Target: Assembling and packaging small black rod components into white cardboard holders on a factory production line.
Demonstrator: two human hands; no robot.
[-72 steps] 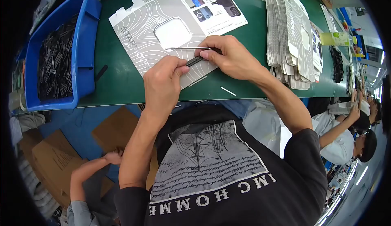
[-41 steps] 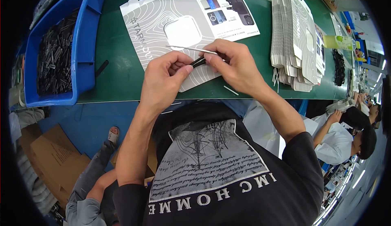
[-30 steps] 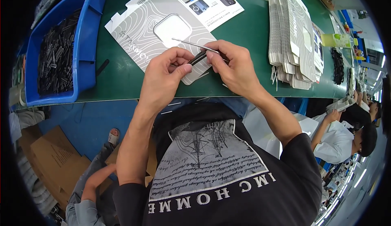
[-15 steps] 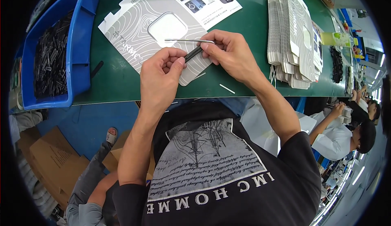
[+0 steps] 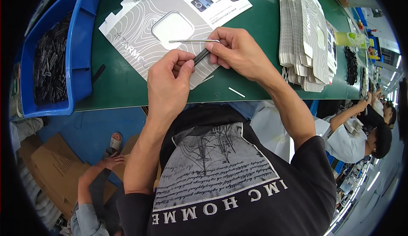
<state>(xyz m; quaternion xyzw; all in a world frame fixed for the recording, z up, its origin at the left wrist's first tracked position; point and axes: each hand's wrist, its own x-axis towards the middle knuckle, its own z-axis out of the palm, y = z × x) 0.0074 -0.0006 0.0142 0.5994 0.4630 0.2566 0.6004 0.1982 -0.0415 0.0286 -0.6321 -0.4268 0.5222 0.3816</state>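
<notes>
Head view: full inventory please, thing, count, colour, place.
flat carton blank: 1, grey-white with a cut-out window, on the table under the hands
table: 1, green, across the upper half
thin strip: 1, silvery, pinched in the right hand, jutting left over the blank
small black stick: 1, black, between both hands' fingertips
blue bin: 1, blue, left edge of the table, full of small black parts
stack of blanks: 1 stack, grey-white, on the table at right
loose white slivers: about 2, white, near the table's front edge
cardboard sheets: several, brown, on the floor lower left
other people: at least 2, lower left and far right
left hand: own, gripping the stick
right hand: own, holding strip and stick
</notes>
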